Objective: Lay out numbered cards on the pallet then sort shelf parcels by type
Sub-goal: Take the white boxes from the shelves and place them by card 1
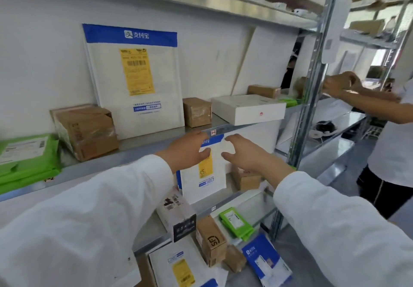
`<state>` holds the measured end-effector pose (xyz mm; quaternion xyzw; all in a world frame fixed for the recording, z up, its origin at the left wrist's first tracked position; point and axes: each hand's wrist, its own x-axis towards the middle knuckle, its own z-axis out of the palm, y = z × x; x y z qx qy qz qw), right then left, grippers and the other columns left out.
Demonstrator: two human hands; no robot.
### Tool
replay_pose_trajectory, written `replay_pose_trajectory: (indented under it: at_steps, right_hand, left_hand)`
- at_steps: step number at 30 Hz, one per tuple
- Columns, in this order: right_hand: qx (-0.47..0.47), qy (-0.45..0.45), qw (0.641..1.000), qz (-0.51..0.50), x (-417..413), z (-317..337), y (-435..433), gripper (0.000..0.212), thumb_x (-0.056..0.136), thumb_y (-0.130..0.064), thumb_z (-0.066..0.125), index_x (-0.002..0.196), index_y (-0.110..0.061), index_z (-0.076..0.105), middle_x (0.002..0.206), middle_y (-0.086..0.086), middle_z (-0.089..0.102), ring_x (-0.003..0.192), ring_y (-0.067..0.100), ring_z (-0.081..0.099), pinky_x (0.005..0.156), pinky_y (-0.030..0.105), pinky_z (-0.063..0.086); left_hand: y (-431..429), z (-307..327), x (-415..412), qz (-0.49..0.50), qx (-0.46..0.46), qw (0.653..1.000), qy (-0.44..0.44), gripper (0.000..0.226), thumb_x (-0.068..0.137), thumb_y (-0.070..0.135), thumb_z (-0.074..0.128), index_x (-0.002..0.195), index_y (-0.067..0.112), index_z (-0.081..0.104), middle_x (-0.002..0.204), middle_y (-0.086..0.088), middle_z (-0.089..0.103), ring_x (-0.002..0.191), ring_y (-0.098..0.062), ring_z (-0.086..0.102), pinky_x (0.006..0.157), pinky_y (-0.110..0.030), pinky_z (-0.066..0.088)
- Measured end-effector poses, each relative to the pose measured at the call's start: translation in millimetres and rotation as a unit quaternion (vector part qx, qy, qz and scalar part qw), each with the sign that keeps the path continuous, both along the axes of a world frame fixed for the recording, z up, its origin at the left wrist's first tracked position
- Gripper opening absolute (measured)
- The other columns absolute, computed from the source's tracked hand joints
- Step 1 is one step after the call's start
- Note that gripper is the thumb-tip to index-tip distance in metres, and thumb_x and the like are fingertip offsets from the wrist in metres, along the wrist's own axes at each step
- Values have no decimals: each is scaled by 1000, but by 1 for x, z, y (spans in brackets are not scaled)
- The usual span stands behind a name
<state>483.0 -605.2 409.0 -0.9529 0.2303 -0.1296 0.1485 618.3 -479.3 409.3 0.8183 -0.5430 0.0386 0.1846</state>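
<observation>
A small white padded envelope (206,175) with a blue top band and a yellow label stands upright on the middle shelf. My left hand (190,150) holds its upper left corner, fingers over the top edge and thumb on the front. My right hand (243,152) is at its upper right edge, with fingers and thumb spread in a curve and a gap between them. Above it, a large white envelope (134,81) of the same kind leans against the back wall on the upper shelf (143,143). No numbered cards or pallet are in view.
The upper shelf also carries green mailers (24,159), two brown boxes (87,130) (196,112) and a flat white box (248,109). Lower shelves hold a black-and-white box (176,215), a brown box (212,239), green packets (237,222) and a blue envelope (266,262). Another person (391,130) stands beyond the metal post (310,85).
</observation>
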Motion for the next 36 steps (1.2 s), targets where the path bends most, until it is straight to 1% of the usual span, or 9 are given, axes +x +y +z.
replay_pose_trajectory:
  at_steps: [6,9,11,13,20,24,26,33,36]
  right_hand:
    - [-32,1,999,-25,-31,26,-87,56,94,-38,52,143,-15,37,145,5,41,128,23,45,106,41,39]
    - [-43,9,999,-26,-40,43,-133,61,95,-39,51,146,-12,33,150,5,34,134,24,39,109,41,36]
    - [-54,7,998,-26,-45,55,-159,60,96,-39,50,146,-12,33,151,5,34,134,24,40,109,41,36]
    - [-66,1,998,-19,-49,66,-186,59,96,-38,51,146,-11,34,150,7,36,134,26,40,109,40,36]
    - [-82,-13,997,3,-49,83,-262,54,95,-37,52,140,-9,40,147,10,38,129,27,43,102,37,40]
    - [-60,-22,998,18,-37,85,-294,30,93,-36,53,109,-11,53,110,6,54,94,22,52,67,30,39]
    - [-47,-23,998,21,-28,84,-304,23,92,-37,54,97,-15,49,99,3,51,90,22,53,64,29,37]
    - [-44,2,999,12,22,76,-338,36,94,-38,51,116,-9,53,112,9,57,98,25,57,73,30,45]
    - [-48,14,999,10,46,71,-353,38,96,-39,49,120,-10,53,115,8,60,100,25,57,72,29,42]
  left_hand:
    - [-70,33,-21,13,-28,1000,-2,16,93,28,51,102,14,55,95,-2,59,79,-18,57,59,-29,43]
    - [-103,43,-25,28,-22,999,-17,30,94,35,48,116,15,55,113,1,61,93,-18,58,77,-32,51]
    - [-123,51,-29,58,-15,998,-33,38,95,33,48,128,13,52,128,-4,56,112,-24,55,96,-34,46]
    - [-144,60,-37,82,-19,996,-43,43,97,30,48,136,10,47,136,-9,50,123,-26,48,101,-34,38]
    - [-202,74,-38,115,-32,992,-36,43,98,32,46,137,12,46,136,-5,50,112,-22,53,90,-27,42]
    - [-220,77,-34,146,-29,989,-26,45,99,33,45,138,12,45,139,-6,48,115,-23,52,90,-27,42]
    - [-227,77,-30,162,-16,986,-26,45,99,34,45,139,12,44,139,-6,47,117,-23,51,90,-28,41]
    - [-253,71,11,196,17,980,-24,47,100,34,43,141,11,41,141,-7,46,124,-24,47,95,-30,38]
    - [-263,67,28,218,25,975,-20,46,101,34,40,139,9,43,138,-8,48,123,-24,48,84,-28,32]
